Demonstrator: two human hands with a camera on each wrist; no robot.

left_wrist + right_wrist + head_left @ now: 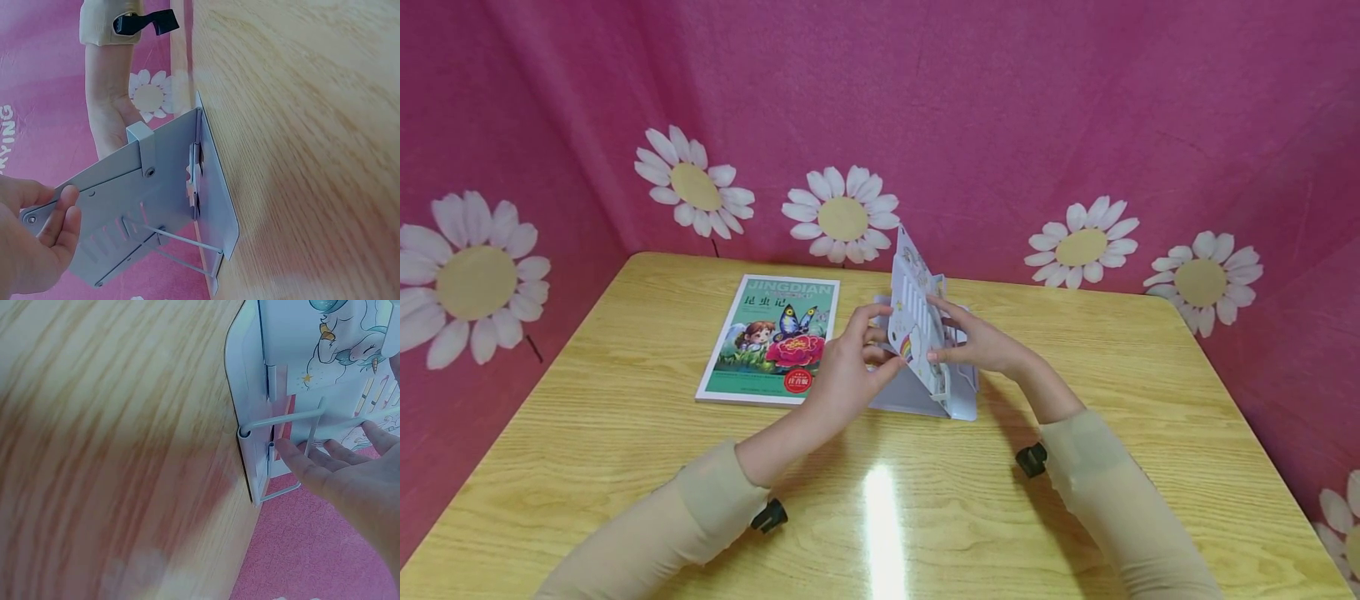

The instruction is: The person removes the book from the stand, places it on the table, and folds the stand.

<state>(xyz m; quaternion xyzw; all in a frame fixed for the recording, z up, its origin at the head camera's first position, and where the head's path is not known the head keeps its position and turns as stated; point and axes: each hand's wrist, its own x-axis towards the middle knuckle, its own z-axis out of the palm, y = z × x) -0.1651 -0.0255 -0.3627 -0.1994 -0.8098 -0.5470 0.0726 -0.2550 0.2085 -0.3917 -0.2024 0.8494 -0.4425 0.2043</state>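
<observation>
A white metal book stand (914, 292) with unicorn and rainbow pictures stands on the table, its panel tilted up from the base plate (215, 181). My left hand (846, 358) pinches the panel's near edge, with fingers on the plain back (169, 156) at a corner. On the printed side is my right hand (992, 342), its fingers stretched out and spread beside the white wire holders (287, 417). In the left wrist view, a wire leg (187, 239) runs between the panel's back and the base.
A green-covered children's book (767, 337) lies flat to the left of the stand, close to my left hand. The wooden table (1120, 500) ends at a pink curtain (970, 108) with large white daisies.
</observation>
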